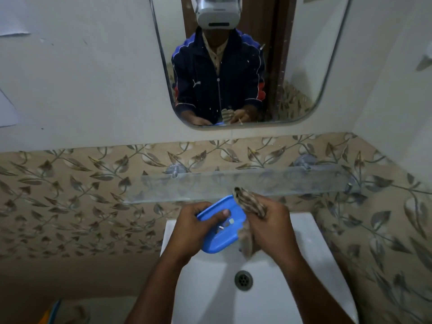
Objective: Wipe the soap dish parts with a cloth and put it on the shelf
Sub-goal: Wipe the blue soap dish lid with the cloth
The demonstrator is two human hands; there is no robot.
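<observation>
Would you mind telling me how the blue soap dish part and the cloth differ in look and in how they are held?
The blue soap dish part is rigid and plain blue; the cloth is soft, bunched and striped brown. The left hand grips the dish part, the right hand the cloth. Both are over the sink.

Smooth blue plastic soap dish part (pixel 222 226), faintly glossy. Soft striped woven cloth (pixel 249 203), matt and crumpled. Cloudy clear glass shelf (pixel 233 183); glossy white ceramic sink (pixel 292 265) with metal drain (pixel 243 279); shiny leaf-patterned tiles (pixel 70 195).
</observation>
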